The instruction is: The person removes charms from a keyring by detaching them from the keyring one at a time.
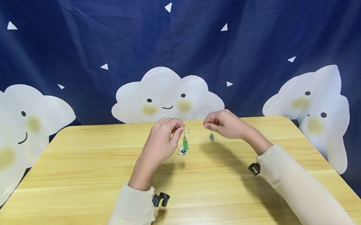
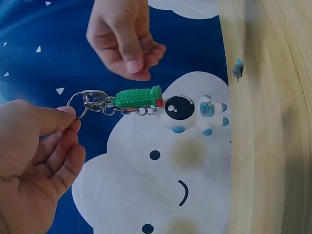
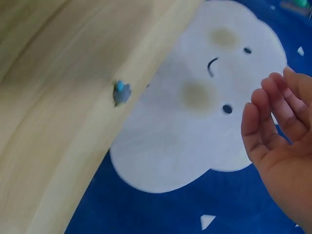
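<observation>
My left hand (image 1: 160, 140) pinches the key ring (image 2: 74, 103) of a keychain between thumb and forefinger, above the table. From the ring hang a green ridged tube-like charm (image 2: 136, 98) and a white astronaut charm (image 2: 187, 113) with a black visor and pale blue limbs, on short metal chains. My right hand (image 1: 226, 124) hovers to the right of the keychain, apart from it, its fingers loosely bent with nothing between them. Below and beyond it, a small grey-blue piece (image 3: 121, 93) with a bright blue tip lies on the table near the far edge.
The light wood table (image 1: 86, 201) has rounded far corners and carries the shadows of both arms. Behind it hangs a dark blue curtain (image 1: 135, 27) with white triangles and smiling clouds. Black wrist cameras sit at both cuffs.
</observation>
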The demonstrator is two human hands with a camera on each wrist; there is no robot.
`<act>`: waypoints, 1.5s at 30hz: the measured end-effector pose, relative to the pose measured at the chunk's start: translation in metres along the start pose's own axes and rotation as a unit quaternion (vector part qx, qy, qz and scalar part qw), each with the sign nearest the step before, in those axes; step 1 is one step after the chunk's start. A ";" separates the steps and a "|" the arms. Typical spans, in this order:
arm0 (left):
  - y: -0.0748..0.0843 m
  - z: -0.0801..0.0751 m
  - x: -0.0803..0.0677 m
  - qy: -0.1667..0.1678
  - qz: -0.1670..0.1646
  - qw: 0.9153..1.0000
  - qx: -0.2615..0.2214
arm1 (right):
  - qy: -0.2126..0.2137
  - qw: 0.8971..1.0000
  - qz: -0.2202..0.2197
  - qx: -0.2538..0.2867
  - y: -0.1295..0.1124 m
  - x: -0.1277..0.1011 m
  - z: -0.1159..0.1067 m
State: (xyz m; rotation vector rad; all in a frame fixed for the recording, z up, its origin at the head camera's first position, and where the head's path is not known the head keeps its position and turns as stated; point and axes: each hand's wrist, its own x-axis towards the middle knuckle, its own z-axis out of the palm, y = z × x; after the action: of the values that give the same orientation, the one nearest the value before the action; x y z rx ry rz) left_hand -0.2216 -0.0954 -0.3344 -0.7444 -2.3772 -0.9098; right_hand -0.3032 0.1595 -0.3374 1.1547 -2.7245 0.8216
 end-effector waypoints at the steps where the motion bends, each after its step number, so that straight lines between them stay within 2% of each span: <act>1: 0.000 0.000 0.000 -0.001 -0.001 1.000 0.000 | 0.003 1.000 -0.010 0.000 -0.006 -0.002 0.001; 7: 0.002 -0.001 0.000 -0.002 -0.009 1.000 -0.010 | 0.059 0.996 -0.055 0.040 -0.037 -0.013 0.016; 14: 0.004 -0.001 0.000 0.005 -0.013 1.000 -0.024 | 0.146 0.984 -0.054 0.086 -0.060 -0.017 0.035; 19: 0.005 0.001 0.000 0.009 -0.012 0.999 -0.034 | 0.161 0.980 -0.038 0.112 -0.064 -0.017 0.044; 26: 0.007 0.001 -0.001 0.017 -0.004 0.998 -0.061 | 0.169 0.967 -0.019 0.190 -0.065 -0.020 0.047; 34: 0.005 -0.001 -0.001 0.015 0.059 0.996 -0.071 | 0.143 0.957 0.023 0.251 -0.067 -0.024 0.036; 40: 0.002 0.001 0.000 0.034 0.125 0.990 -0.050 | 0.109 0.948 0.065 0.292 -0.068 -0.027 0.030; 42: 0.001 0.001 0.000 0.042 0.147 0.987 -0.039 | 0.096 0.938 0.079 0.323 -0.068 -0.027 0.029; 45: 0.000 0.002 0.001 0.050 0.177 0.983 -0.025 | 0.078 0.917 0.096 0.380 -0.067 -0.027 0.027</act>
State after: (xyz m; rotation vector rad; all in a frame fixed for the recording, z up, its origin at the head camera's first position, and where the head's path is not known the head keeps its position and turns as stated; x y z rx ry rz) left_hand -0.2227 -0.0937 -0.3354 -1.0725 -2.0520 -0.8341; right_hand -0.2341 0.1255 -0.3377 0.8255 -2.4441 2.0173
